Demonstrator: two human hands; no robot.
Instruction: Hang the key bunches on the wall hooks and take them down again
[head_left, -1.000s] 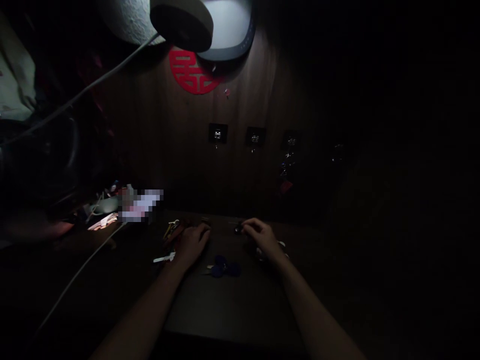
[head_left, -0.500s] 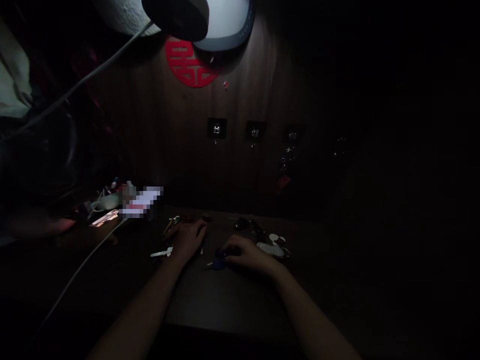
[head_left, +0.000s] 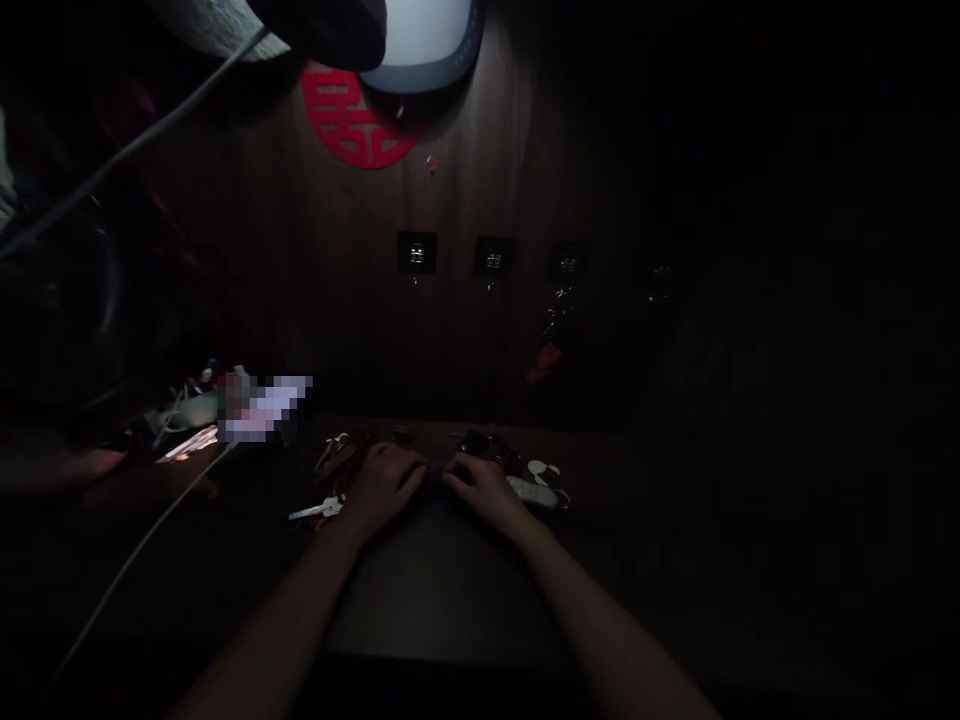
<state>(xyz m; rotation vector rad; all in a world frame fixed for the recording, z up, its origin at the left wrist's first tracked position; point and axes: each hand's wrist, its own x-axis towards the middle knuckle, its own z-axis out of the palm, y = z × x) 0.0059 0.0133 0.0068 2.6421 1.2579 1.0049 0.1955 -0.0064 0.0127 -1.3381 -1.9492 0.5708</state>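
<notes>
- On the desk, the scene is dim, and the right side falls away into darkness.
- Just left of the left hand lies a silver key, its blade pointing left; beside and beyond it is a reddish-brown cluster, partly covered by that hand.
- Beyond the right hand rests a black fob; to its right lie a pale oval fob and white discs.
- Farther left, a white cable runs across the desk, well apart from both hands.
- On the dark wall behind, black plates sit in a row, a red tag hangs below one of them, and a red cutout is higher up, partly covered by a rounded pale object.
- The blue item is between the two hands, near the back of the desk; their fingers stand in the way and hide most of it.
- Which way it points, and its long axis, cannot be told.
- The right hand's thumb and fingers are pinched together on the blue item; the left hand's fingertips are right beside it, but whether they grip it cannot be told.
</notes>
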